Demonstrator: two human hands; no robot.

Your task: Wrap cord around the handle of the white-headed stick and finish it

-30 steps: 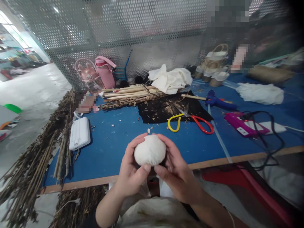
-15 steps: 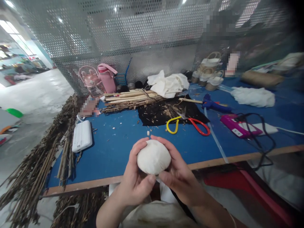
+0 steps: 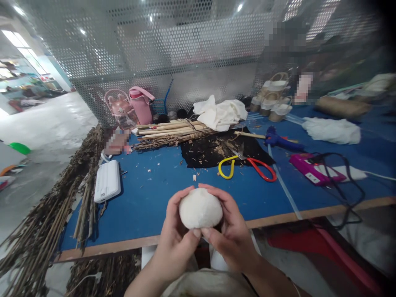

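Note:
A smooth, rounded white ball (image 3: 201, 208), perhaps cloth-covered, is held just above the front edge of the blue table. My left hand (image 3: 176, 227) wraps round its left side, fingertips at the far top and thumb at the near lower edge. Around the right side curls my right hand (image 3: 230, 227), its thumb close to the left one. The ball's underside is hidden. Beyond the hands lie scissors (image 3: 247, 163) with one yellow and one red handle, partly on a black cloth (image 3: 201, 150) strewn with plant scraps.
On the blue table (image 3: 148, 185) are a white power bank (image 3: 107, 181), bundled sticks (image 3: 170, 132), white cloth (image 3: 219, 113), a blue glue gun (image 3: 280, 140) and a purple power strip (image 3: 315, 171) with a black cord. Dry branches (image 3: 58, 198) hang over the left edge. A perforated metal screen (image 3: 185, 41) stands behind.
Both thumbs have shifted slightly along the ball's near edge and sit closer together. The ball stays in both hands; the whole view has moved slightly.

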